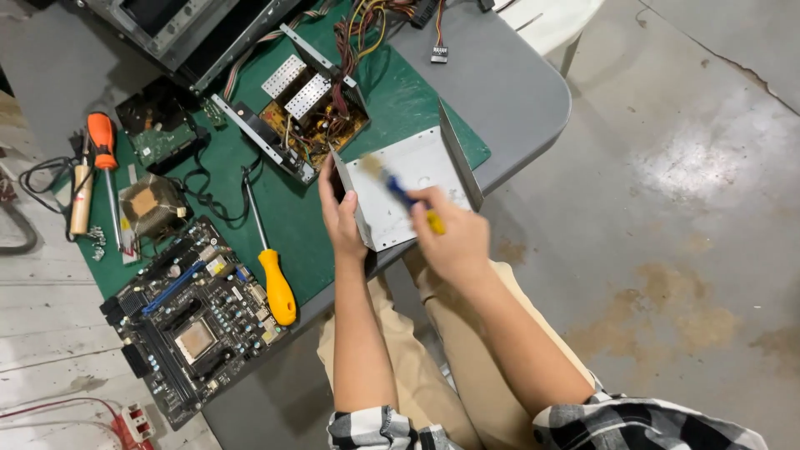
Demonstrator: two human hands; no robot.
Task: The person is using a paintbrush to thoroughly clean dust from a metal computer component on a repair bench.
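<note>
Grey metal cover [408,187] sits at the table edge [533,100], 6 o'clock of the open circuit box [308,117]. Left hand [340,218] clamps its 9 o'clock rim, steadying it; right hand [454,237] fingers clenched around a blurred brush [406,197] over the plate.

We see a grey table [517,92] with a rounded corner, most of its top covered by a green mat [408,104]. On the mat lie a motherboard [190,321], a yellow-handled screwdriver [271,262], an orange-handled screwdriver [107,167], a hard drive [158,125], an opened power supply [304,112] and a bent metal cover [412,187]. The table stands on a stained concrete floor [692,208].
</note>
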